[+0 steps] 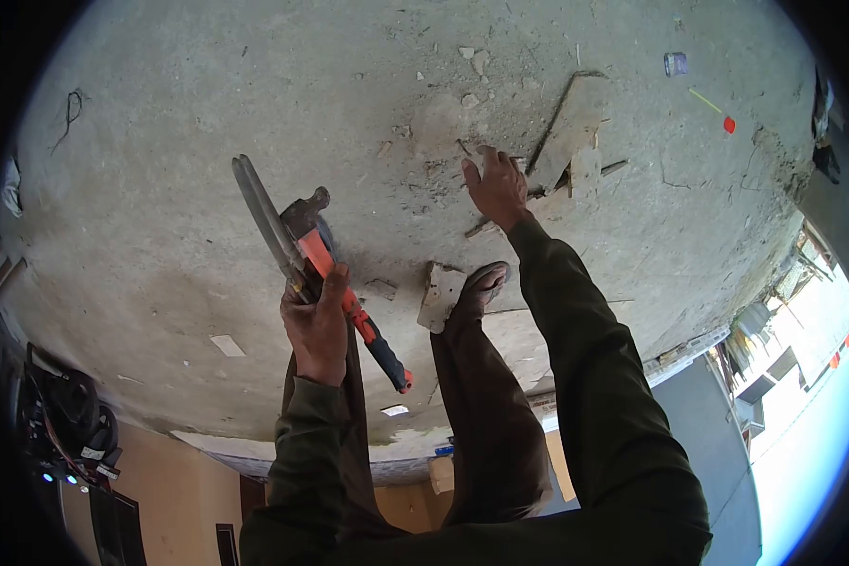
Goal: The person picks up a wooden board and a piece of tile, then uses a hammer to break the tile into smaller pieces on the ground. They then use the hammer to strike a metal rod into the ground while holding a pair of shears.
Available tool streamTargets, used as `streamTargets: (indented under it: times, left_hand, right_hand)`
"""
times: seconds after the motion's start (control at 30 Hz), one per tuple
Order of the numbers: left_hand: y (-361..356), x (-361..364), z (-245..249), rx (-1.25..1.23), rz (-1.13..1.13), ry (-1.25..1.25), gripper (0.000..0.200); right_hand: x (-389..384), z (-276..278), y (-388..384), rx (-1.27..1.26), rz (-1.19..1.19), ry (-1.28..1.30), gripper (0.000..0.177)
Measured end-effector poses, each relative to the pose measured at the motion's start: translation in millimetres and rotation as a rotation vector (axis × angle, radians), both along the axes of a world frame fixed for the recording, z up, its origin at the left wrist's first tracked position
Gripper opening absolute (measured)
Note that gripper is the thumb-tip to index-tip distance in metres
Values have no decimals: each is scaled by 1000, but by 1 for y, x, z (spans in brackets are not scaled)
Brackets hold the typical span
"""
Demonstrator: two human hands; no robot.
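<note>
My left hand [319,325] is closed around a claw hammer [316,250] with a red and black handle, its dark head pointing away from me. The same hand also grips a long grey metal tool [266,212] that looks like two bars side by side. Reaching out over the floor, my right hand [498,187] has its thumb and forefinger apart, with nothing visible in it. A thin dark sliver [462,147] shows just past its fingertips. Right beside this hand lie broken wooden boards [575,123] and narrow strips of wood.
A small worn board [441,296] lies against my shoe [487,280]. Crumbled debris [472,80] is scattered over the concrete floor [179,123]. Farther right are a small purplish container [675,64] and a red-tipped yellow stick [728,124]. Dark equipment [71,415] stands at lower left.
</note>
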State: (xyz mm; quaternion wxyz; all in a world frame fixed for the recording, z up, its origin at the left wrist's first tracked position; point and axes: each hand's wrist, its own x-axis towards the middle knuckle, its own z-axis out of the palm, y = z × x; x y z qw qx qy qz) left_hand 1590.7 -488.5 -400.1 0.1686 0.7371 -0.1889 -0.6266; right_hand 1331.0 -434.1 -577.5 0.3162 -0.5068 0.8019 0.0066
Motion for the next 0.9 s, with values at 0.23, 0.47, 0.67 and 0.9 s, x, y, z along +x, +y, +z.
streamTargets:
  times: [0.23, 0.47, 0.67, 0.9]
  left_hand:
    - [2, -19, 7, 263, -368, -9, 22]
    - [51, -17, -9, -178, -1052, -164, 24]
    - [64, -15, -2, -67, -1290, 14, 38]
    - [47, -17, 14, 136, -1489, 205, 48]
  right_hand:
    - [45, 166, -6, -369, -140, -422, 33]
    - [63, 184, -17, -209, 544, -454, 39]
    - [47, 169, -4, 368, 739, -667, 43]
    - [34, 189, 27, 300, 766, -692, 33]
